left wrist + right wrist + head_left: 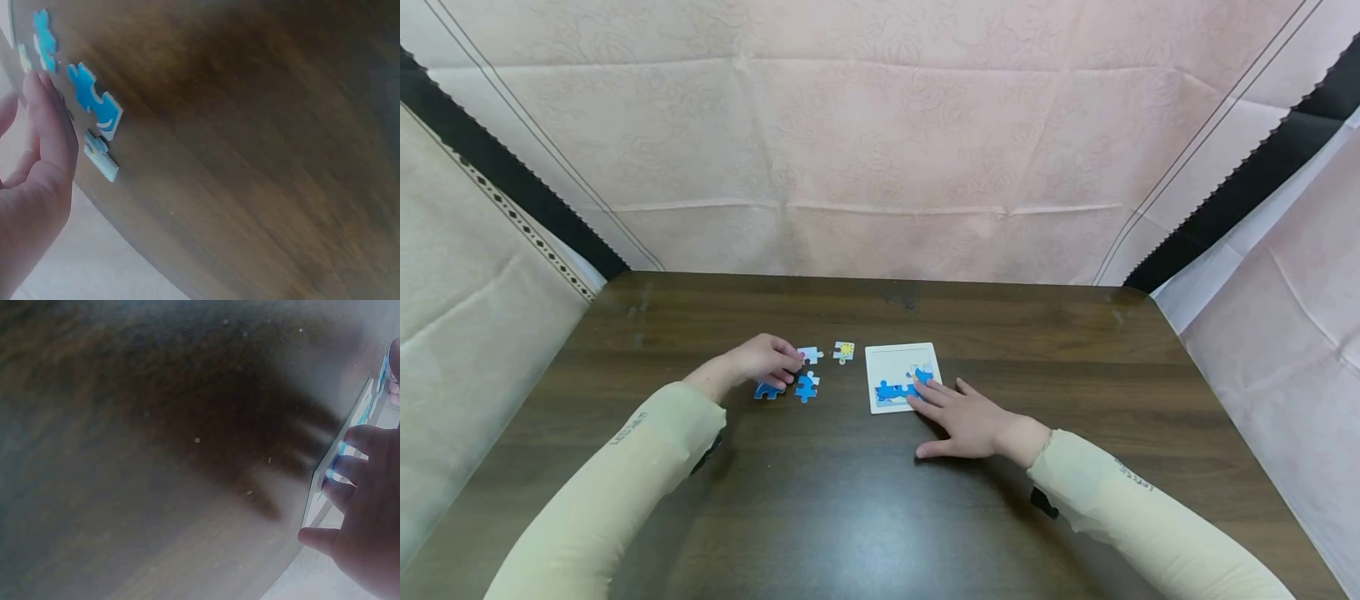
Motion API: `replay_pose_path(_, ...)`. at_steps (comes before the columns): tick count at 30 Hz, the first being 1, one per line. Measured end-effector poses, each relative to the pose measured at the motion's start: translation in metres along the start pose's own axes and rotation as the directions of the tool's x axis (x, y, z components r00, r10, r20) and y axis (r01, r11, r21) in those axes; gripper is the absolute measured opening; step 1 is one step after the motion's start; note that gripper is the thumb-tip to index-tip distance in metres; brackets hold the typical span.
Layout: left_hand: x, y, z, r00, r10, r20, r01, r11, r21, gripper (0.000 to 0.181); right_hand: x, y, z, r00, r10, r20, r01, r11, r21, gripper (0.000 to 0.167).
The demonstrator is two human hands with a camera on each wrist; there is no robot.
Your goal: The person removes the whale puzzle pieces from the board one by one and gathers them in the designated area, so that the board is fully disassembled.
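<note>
My left hand (767, 362) is over several loose puzzle pieces, its fingertips at the edge of a pale blue piece (812, 355); whether it grips that piece is hard to tell. In the left wrist view, the fingers of my left hand (47, 137) look nearly straight beside a blue piece (86, 90). My right hand (966, 421) lies with spread fingers over the lower right of a white puzzle tray (874, 367), which holds joined blue pieces (891, 391). In the right wrist view, fingertips of my right hand (365, 500) are at the tray's edge (314, 487).
A piece with a yellow shape (844, 352) lies between the left hand and the tray. Another blue piece (806, 388) is just below it, nearer me. The brown wooden table (850, 500) ends at a pale patterned cloth (880, 150) behind.
</note>
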State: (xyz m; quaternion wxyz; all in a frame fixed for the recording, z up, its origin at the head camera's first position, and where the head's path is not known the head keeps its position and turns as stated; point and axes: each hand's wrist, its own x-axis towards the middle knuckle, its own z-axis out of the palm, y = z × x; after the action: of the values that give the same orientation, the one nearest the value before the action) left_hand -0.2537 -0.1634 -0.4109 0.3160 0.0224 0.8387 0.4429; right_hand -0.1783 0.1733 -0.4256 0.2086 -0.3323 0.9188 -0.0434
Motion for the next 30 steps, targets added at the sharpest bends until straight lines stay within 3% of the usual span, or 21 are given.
replay_pose_path(7,0.009,0.013,0.006,0.999,0.017,0.033,-0.016,0.999,-0.03,0.039,0.0,0.0,0.001,1.0,0.001,-0.007,-0.001,1.0,-0.013,0.08)
replay_pose_path(20,0.031,0.051,0.042,0.995,0.068,0.07,-0.065,0.997,-0.034,0.035,-0.002,0.004,0.003,0.996,-0.019,-0.086,0.015,0.999,-0.046,0.08)
replay_pose_path(30,0.047,0.072,0.068,0.992,0.088,0.094,-0.085,0.996,-0.03,0.033,-0.011,0.014,0.008,0.997,0.018,-0.071,-0.02,1.0,-0.018,0.081)
